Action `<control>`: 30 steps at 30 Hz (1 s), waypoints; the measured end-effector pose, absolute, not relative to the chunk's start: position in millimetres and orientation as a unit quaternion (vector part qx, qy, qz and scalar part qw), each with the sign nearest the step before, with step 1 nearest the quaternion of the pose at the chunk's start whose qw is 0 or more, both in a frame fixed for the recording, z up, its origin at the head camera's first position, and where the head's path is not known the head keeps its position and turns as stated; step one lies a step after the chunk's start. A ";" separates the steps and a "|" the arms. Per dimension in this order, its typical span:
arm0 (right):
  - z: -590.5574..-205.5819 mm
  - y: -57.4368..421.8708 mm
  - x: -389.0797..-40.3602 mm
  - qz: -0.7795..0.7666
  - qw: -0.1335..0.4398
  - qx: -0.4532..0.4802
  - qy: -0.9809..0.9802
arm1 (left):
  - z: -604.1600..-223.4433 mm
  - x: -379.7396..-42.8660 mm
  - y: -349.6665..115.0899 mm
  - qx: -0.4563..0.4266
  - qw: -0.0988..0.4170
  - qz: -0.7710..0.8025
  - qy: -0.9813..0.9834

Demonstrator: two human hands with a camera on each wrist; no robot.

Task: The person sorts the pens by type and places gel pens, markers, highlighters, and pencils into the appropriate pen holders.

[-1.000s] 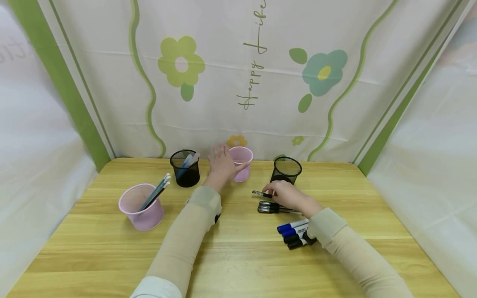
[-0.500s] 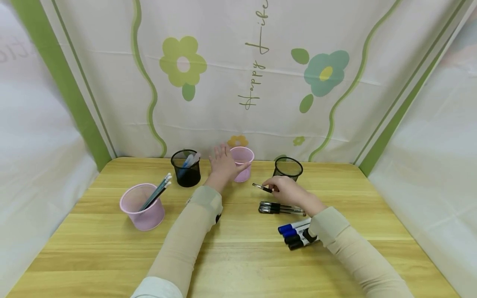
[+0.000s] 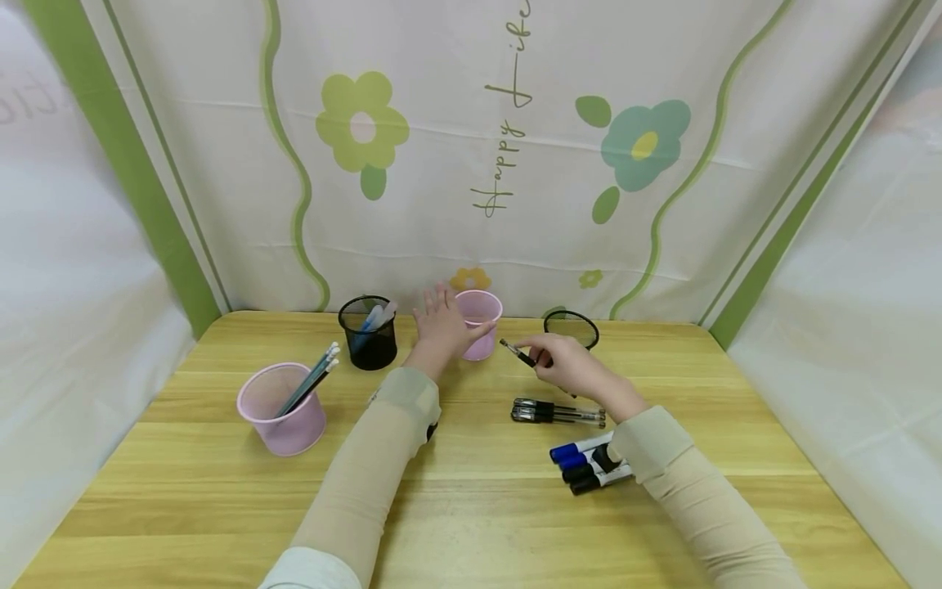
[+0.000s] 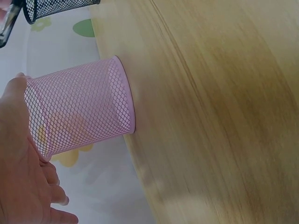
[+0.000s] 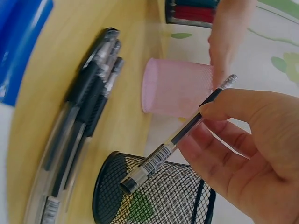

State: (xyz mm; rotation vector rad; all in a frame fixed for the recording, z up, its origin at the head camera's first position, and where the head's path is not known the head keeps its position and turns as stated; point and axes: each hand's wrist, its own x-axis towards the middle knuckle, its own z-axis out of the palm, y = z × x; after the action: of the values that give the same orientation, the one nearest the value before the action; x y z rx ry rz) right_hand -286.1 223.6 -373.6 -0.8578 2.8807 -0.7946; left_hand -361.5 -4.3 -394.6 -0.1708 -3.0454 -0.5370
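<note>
The right hand [image 3: 570,364] has a pinching grip on a clear plastic pen [image 5: 156,158] above the surface [image 3: 471,515], near its far edge, beside a round black mesh cup [image 5: 156,196]; the left hand [image 3: 440,331], fingers spread, touches a pink mesh cup [image 3: 478,347]. The work looks partway done: towards the left edge, another black mesh cup [image 3: 374,353] and a wider pink mesh cup [image 3: 290,435] hold writing tools [image 3: 306,382], while three clear, black-gripped pens [image 3: 548,411] and four blue- or black-capped white markers [image 3: 576,460] lie loose towards the right edge.

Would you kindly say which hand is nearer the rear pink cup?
Left hand, touching the rim of the pink cup; the right hand, pinching a pen, is to its right.
</note>
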 end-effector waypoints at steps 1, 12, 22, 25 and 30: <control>-372.2 223.6 -286.0 -0.260 0.015 -0.273 0.926 | -394.7 -361.5 -4.2 -0.055 0.022 -0.173 -0.983; -361.2 223.9 -294.5 -0.291 -0.001 -0.264 0.920 | -395.3 -362.4 -4.5 -0.055 0.020 -0.167 -0.984; -355.1 217.1 -308.4 -0.373 -0.016 -0.223 0.901 | -396.5 -363.6 -5.0 -0.056 0.025 -0.174 -0.983; -353.5 213.8 -311.7 -0.406 -0.022 -0.211 0.889 | -397.2 -364.0 -4.7 -0.055 0.024 -0.172 -0.983; -351.2 210.5 -317.9 -0.471 -0.032 -0.186 0.862 | -397.1 -364.4 -4.0 -0.053 0.024 -0.167 -0.984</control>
State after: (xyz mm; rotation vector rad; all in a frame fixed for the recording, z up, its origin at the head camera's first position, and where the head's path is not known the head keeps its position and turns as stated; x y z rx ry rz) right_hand -317.9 210.5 -351.2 -0.5965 2.7641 -1.5113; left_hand -364.4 -4.0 -397.1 -0.1630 -3.0465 -0.5176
